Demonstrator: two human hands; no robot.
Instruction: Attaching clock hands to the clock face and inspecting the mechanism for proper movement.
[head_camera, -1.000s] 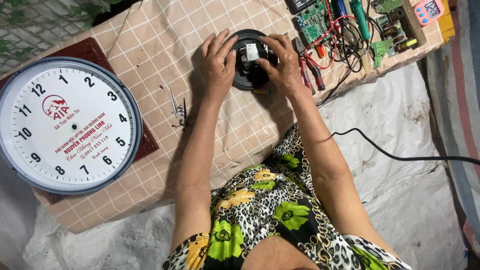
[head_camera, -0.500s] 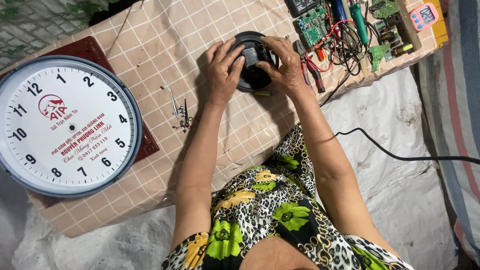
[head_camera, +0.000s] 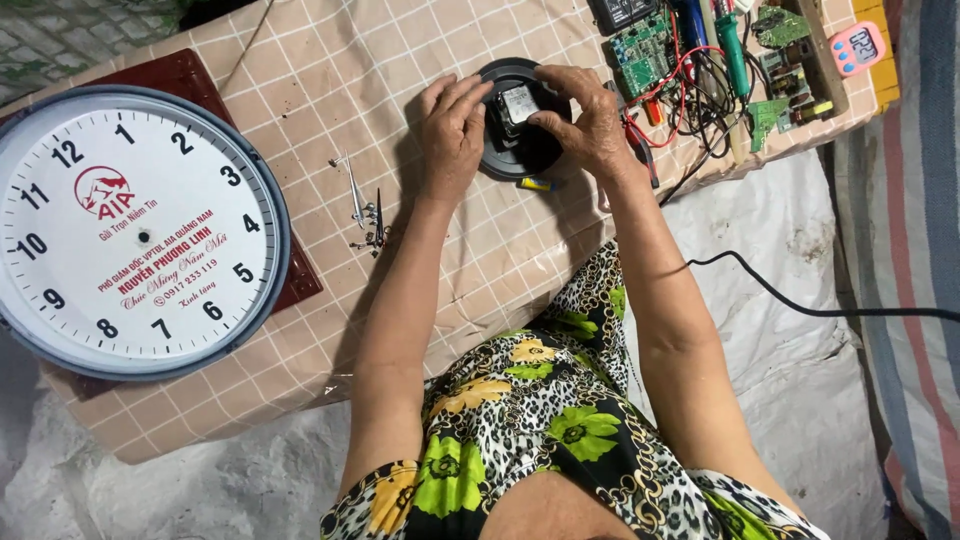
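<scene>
Both of my hands have barely shifted since a moment ago; they stay on the black round disc (head_camera: 520, 150) at the far side of the worktop (head_camera: 300, 80), and my right thumb and fingers have closed in a little more over the small box at its middle. My left hand (head_camera: 452, 140) lies half open on the left rim of the disc, fingers stretched forward and touching the small black and white clock movement (head_camera: 515, 105) that sits in the centre. My right hand (head_camera: 585, 120) curls over from the right, pinching that movement between thumb and fingertips, so it grips it while the left only steadies.

Just under the disc, at its near edge, a small yellow and blue object (head_camera: 535, 184) pokes out; I cannot tell what it is. To the left, well apart from my hands, the big white wall clock face (head_camera: 130, 235) with a grey rim lies flat, partly over a dark red board (head_camera: 185, 75). Between the clock face and my left forearm lie thin metal clock hands and small bits (head_camera: 365, 215) on the checked cloth. Beyond my right hand sit green circuit boards (head_camera: 640, 45), red wires (head_camera: 665, 85), a green-handled tool (head_camera: 733, 55) and a small pink timer (head_camera: 858, 45). A black cable (head_camera: 800, 305) runs across the white sheet on my right.
</scene>
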